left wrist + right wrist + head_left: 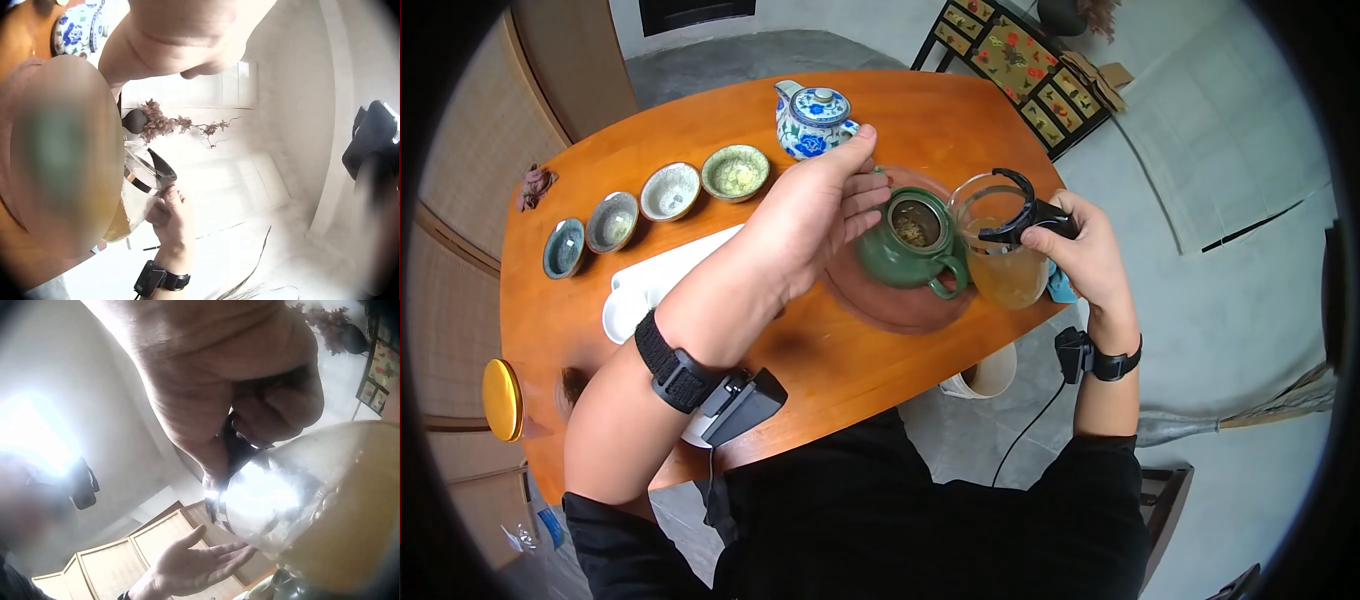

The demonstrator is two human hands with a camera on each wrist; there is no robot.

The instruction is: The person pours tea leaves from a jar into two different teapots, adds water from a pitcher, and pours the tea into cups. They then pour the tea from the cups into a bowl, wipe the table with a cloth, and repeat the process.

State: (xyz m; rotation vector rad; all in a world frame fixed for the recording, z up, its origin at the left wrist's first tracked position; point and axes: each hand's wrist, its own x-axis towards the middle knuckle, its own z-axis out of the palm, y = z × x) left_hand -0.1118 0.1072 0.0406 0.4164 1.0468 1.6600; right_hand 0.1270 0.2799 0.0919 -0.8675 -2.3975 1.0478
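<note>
A green teapot (900, 258) stands with no lid on a round brown tray (880, 305); wet leaves show in its mouth. My left hand (855, 190) hovers just left of that mouth, thumb raised. In the right wrist view the left hand (200, 562) shows an empty palm and loosely stretched fingers. My right hand (1070, 240) grips the black handle of a glass pitcher (1010, 275), which holds amber tea and sits close to the right of the teapot. The pitcher (140, 187) and right hand (172, 219) also show in the left wrist view. The pitcher (325, 500) fills the right wrist view under the right hand (250, 381).
A blue-and-white teapot (812, 120) stands behind the tray. Several small cups run in a row from the green cup (735, 172) to the dark cup (563, 247). A white tray (650, 285) lies under my left forearm. A gold lid (502, 400) sits at the table's left corner.
</note>
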